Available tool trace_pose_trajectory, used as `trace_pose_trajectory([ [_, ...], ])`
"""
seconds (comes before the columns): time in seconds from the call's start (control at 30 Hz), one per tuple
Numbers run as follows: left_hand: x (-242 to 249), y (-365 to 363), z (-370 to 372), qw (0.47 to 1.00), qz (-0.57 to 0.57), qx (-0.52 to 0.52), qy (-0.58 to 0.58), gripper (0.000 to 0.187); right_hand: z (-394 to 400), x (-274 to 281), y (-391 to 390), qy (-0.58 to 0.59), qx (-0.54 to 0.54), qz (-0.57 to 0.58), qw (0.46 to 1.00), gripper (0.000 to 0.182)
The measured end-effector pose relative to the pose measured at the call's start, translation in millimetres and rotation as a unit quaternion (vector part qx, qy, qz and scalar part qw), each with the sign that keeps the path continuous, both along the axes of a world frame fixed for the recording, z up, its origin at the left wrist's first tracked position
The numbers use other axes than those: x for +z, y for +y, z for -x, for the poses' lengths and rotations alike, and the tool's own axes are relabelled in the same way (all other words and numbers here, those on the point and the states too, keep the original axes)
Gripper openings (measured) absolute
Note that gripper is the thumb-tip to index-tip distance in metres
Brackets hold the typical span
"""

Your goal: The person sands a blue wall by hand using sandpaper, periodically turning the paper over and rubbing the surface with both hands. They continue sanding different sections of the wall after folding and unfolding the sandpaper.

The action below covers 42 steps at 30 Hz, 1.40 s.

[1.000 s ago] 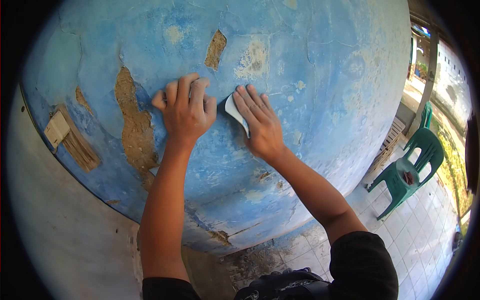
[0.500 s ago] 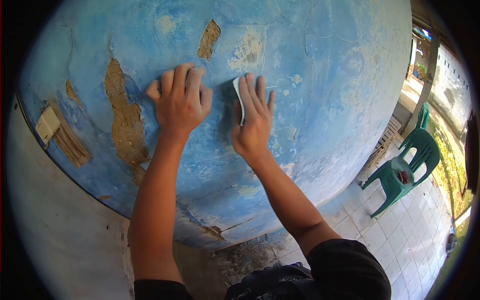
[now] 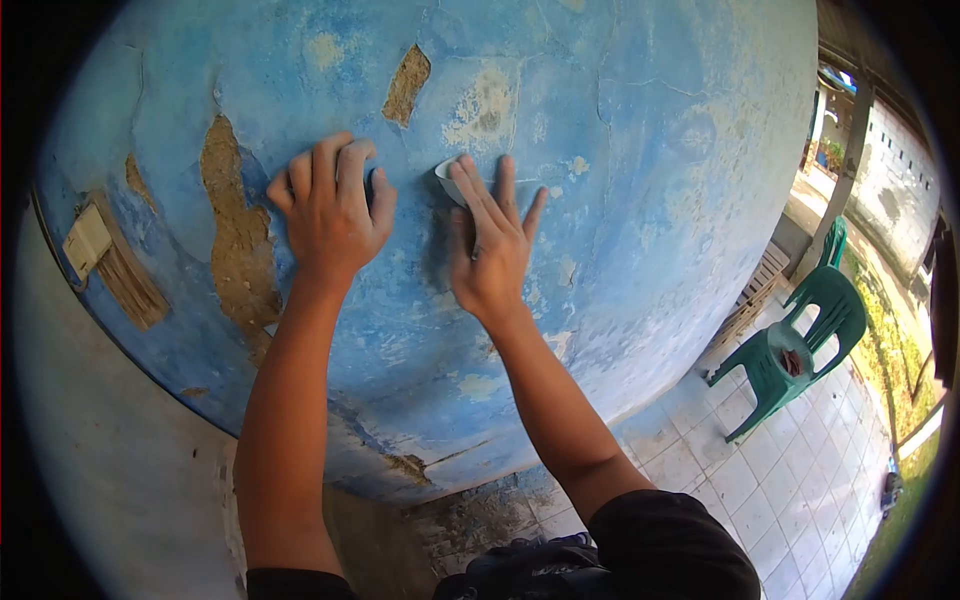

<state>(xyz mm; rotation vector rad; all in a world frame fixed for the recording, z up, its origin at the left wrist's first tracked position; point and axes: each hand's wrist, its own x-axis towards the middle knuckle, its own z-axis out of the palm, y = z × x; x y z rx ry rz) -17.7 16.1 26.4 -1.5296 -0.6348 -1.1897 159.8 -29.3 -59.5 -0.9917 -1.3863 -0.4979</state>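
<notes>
A blue wall [image 3: 640, 200] with worn, peeling paint fills most of the view. My left hand [image 3: 332, 212] rests its fingertips on it, fingers bent and apart, with nothing in them. Just left of that hand, a tall strip of bare brown plaster [image 3: 238, 235] shows through the paint. My right hand [image 3: 492, 240] lies against the wall with fingers spread, pressing a thin pale sheet of sandpaper [image 3: 447, 178] under it. One edge of the sheet curls away from the wall beside the index finger; the rest is hidden by the hand.
A light switch [image 3: 86, 243] on a wooden block [image 3: 132, 280] is fixed at the wall's left side. Green plastic chairs [image 3: 770, 375] stand at the right on a white tiled floor [image 3: 690, 445]. Near the wall's right edge are wooden slats [image 3: 757, 285].
My left hand has shifted a little left along the wall. The right hand has also moved slightly left with the sandpaper, its fingers now wider apart and the sheet's edge more curled.
</notes>
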Motion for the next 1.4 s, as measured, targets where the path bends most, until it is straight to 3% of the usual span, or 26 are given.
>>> trace_pose_trajectory([
  [0.1,-4,0,-1,1.000,0.004,-0.006,0.011,0.027,-26,-9,8,0.062,-0.071,-0.009,0.996,0.055],
  [0.27,-5,-5,-2,0.999,0.019,0.002,0.037,0.028,29,2,0,0.028,-0.003,-0.013,1.000,0.064],
  [0.4,-10,-3,2,0.999,0.033,-0.004,0.043,0.029,21,-2,2,0.007,-0.045,-0.021,0.999,0.070],
  [0.53,-10,-5,-1,0.998,0.035,-0.001,0.050,0.026,16,-8,0,0.018,0.038,-0.036,0.998,0.074],
  [0.8,-9,-4,-4,0.999,0.020,-0.008,0.047,0.026,8,-10,17,-0.007,0.058,-0.038,0.998,0.075],
  [0.87,-9,-4,-3,0.999,0.019,-0.010,0.040,0.027,-15,-19,25,0.047,-0.086,-0.038,0.994,0.074],
  [0.97,-8,-3,-2,0.998,0.025,-0.017,0.056,0.023,15,-14,25,0.107,-0.020,-0.074,0.991,0.074],
  [1.03,-8,-2,0,0.998,0.026,-0.022,0.055,0.023,40,-11,16,0.074,0.076,-0.063,0.992,0.076],
  [1.13,-9,-4,0,0.998,0.024,-0.023,0.056,0.023,22,-10,12,0.034,0.079,-0.044,0.995,0.071],
  [1.2,-8,-4,0,0.998,0.025,-0.020,0.062,0.024,2,-16,14,0.033,-0.049,-0.037,0.998,0.061],
  [1.23,-9,-3,0,0.998,0.023,-0.019,0.054,0.024,5,-17,18,0.035,-0.050,-0.039,0.997,0.061],
  [1.3,-11,-3,-1,0.998,0.025,-0.021,0.045,0.025,13,-18,25,0.129,-0.068,-0.065,0.987,0.055],
  [1.4,-11,-4,2,0.998,0.032,-0.024,0.043,0.025,53,2,15,0.102,0.029,-0.068,0.992,0.057],
])
